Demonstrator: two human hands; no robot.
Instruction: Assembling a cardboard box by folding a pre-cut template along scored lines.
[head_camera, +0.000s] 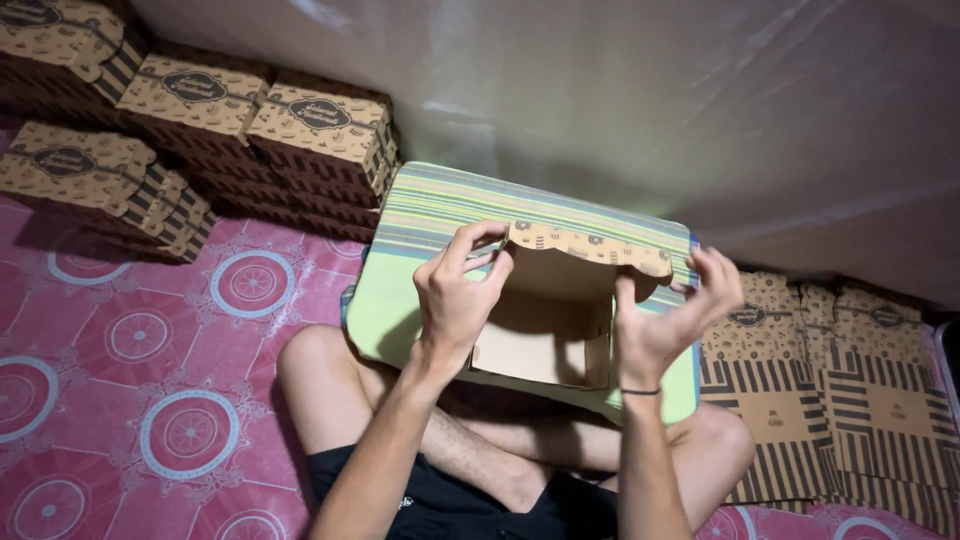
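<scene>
You're sitting cross-legged with the cardboard box (545, 335) on the striped green board (430, 215) across your lap, roughly mid-board toward its far edge. Your left hand (455, 290) is pinching the scalloped flap (590, 245) at its left end; your right hand (665, 315) is spread loose beside the box's right wall, not clearly gripping. Looks half folded to me: walls up, lid flap still open. Flat blanks (830, 385) sit past your right knee, finished boxes (200, 120) stacked far left. The box's front is hidden behind your hands.
</scene>
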